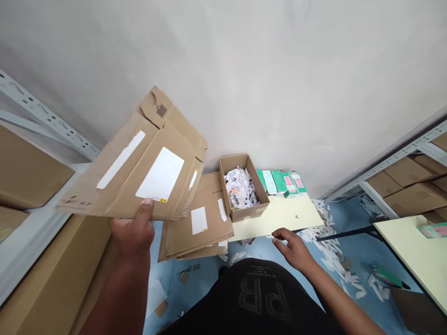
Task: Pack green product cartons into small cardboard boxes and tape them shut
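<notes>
Blue floor runs under everything, and a plain white wall stands behind. Up in the air on the left is a flattened cardboard box with a white label and a strip of white tape on it. The left hand holds it by its near edge, thumb on top and fingers tucked under, so the hand pinches the cardboard. Just below and behind it, a stack of more flat boxes lies on the floor, one with a small white label. The right hand is low and spread out a little, with its fingertips touching the near edge of a pale yellow board. On that board sits a small open box full of white paper scraps. Beside it, by the wall, lie green packets in a row. More white paper bits are scattered on the floor to the right. Big brown cartons sit on the left, and metal shelves with more cartons stand on the right.
</notes>
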### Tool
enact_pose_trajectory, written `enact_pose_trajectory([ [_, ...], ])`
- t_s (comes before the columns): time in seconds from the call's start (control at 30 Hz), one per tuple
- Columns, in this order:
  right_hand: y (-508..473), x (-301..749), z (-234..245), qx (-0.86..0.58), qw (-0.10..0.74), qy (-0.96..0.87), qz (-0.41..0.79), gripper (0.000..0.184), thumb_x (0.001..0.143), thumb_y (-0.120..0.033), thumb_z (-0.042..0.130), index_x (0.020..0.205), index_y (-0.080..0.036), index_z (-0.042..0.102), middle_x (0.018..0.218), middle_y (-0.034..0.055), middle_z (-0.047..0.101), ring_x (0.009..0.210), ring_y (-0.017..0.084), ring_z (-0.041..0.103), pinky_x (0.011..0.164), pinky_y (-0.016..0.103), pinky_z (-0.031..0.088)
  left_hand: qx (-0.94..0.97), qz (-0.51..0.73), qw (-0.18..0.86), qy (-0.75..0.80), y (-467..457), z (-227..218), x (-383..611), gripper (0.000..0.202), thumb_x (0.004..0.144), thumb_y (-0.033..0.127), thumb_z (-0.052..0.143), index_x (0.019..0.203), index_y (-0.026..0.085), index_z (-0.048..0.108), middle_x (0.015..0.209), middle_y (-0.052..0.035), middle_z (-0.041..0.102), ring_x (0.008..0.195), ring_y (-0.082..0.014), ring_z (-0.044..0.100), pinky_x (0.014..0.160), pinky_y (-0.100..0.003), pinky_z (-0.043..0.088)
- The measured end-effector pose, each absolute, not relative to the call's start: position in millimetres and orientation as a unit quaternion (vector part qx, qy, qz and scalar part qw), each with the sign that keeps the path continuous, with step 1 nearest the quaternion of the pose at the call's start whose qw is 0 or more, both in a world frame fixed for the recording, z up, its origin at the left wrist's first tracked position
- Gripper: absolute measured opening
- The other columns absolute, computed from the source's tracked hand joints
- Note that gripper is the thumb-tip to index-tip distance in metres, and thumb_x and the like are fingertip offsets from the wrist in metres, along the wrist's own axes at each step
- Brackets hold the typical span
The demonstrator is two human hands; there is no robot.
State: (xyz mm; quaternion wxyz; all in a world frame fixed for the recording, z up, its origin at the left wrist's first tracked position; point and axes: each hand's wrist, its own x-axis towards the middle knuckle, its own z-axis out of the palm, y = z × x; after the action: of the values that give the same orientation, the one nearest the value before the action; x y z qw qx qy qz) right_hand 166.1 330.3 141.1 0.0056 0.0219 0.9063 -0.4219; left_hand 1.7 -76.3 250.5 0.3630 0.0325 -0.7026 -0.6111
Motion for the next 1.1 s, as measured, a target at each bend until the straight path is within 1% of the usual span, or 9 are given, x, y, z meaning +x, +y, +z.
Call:
enact_pose_trajectory([
  [0.17,413,219,134,0.044,-0.021,0.902,-0.43,0.03,0.097,-0.05,0.054,0.105,-0.025,0.069,0.106,0.0085,0.073,0.1,0.026,0.068,0.093,0.041,0.054,-0.048,-0.732,0.255,-0.63,40,272,51,0.061,0.074,0.044,0.086,0.126,0.02,0.067,0.126,-0.0074,0.072,0.122,-0.0263,0.065,0.116,-0.044,0.047],
  [0.27,479,263,127,0.101,-0.05,0.89,-0.441,0.031,0.095,-0.049,0.057,0.112,-0.025,0.068,0.111,0.0088,0.073,0.1,0.026,0.069,0.092,0.042,0.055,-0.06,-0.748,0.142,-0.646,115,255,81,0.064,0.073,0.048,0.087,0.126,0.018,0.068,0.117,-0.0087,0.076,0.116,-0.0287,0.069,0.113,-0.047,0.05],
  [0.4,574,317,124,0.24,-0.128,0.85,-0.45,0.041,0.089,-0.048,0.062,0.122,-0.024,0.065,0.118,0.0106,0.072,0.102,0.027,0.07,0.092,0.045,0.056,-0.077,-0.744,-0.035,-0.663,221,224,109,0.069,0.07,0.055,0.087,0.122,0.013,0.07,0.107,-0.0115,0.078,0.109,-0.0331,0.072,0.104,-0.051,0.055],
  [0.53,657,350,132,0.332,-0.21,0.798,-0.457,0.061,0.083,-0.046,0.068,0.14,-0.025,0.056,0.137,0.013,0.065,0.121,0.031,0.065,0.103,0.051,0.051,-0.134,-0.725,-0.192,-0.647,324,205,124,0.068,0.069,0.057,0.087,0.119,0.013,0.072,0.109,-0.0132,0.078,0.11,-0.035,0.072,0.1,-0.051,0.057],
  [0.67,713,364,136,0.347,-0.277,0.76,-0.474,0.074,0.078,-0.037,0.069,0.148,-0.028,0.048,0.152,0.0091,0.055,0.139,0.032,0.052,0.115,0.052,0.042,-0.201,-0.677,-0.318,-0.633,411,194,128,0.06,0.071,0.055,0.086,0.114,0.015,0.074,0.112,-0.0127,0.078,0.11,-0.0348,0.072,0.102,-0.051,0.056],
  [0.77,745,368,134,0.359,-0.321,0.719,-0.502,0.069,0.075,-0.029,0.063,0.143,-0.028,0.052,0.143,0.0077,0.062,0.131,0.03,0.058,0.107,0.045,0.048,-0.242,-0.631,-0.391,-0.625,469,183,121,0.056,0.071,0.054,0.086,0.112,0.018,0.075,0.113,-0.0115,0.078,0.111,-0.0349,0.072,0.103,-0.052,0.055],
  [0.87,774,374,129,0.404,-0.355,0.663,-0.52,0.048,0.076,-0.03,0.058,0.124,-0.024,0.06,0.12,0.008,0.073,0.11,0.029,0.067,0.092,0.04,0.055,-0.283,-0.586,-0.433,-0.624,531,166,105,0.053,0.071,0.054,0.085,0.111,0.019,0.075,0.114,-0.0101,0.078,0.113,-0.035,0.071,0.104,-0.051,0.054],
  [1.0,807,385,121,0.49,-0.403,0.588,-0.501,0.025,0.075,-0.032,0.058,0.099,-0.024,0.06,0.095,0.005,0.073,0.089,0.026,0.067,0.076,0.036,0.055,-0.348,-0.499,-0.411,-0.679,625,137,78,0.053,0.072,0.055,0.082,0.111,0.02,0.073,0.117,-0.0101,0.077,0.116,-0.0359,0.069,0.104,-0.051,0.054],
  [1.1,825,396,114,0.53,-0.439,0.555,-0.467,0.025,0.074,-0.031,0.059,0.098,-0.024,0.059,0.092,0.0031,0.071,0.087,0.024,0.065,0.075,0.034,0.054,-0.388,-0.44,-0.394,-0.707,698,121,65,0.057,0.071,0.054,0.082,0.115,0.02,0.069,0.119,-0.0105,0.077,0.115,-0.036,0.07,0.101,-0.049,0.054],
])
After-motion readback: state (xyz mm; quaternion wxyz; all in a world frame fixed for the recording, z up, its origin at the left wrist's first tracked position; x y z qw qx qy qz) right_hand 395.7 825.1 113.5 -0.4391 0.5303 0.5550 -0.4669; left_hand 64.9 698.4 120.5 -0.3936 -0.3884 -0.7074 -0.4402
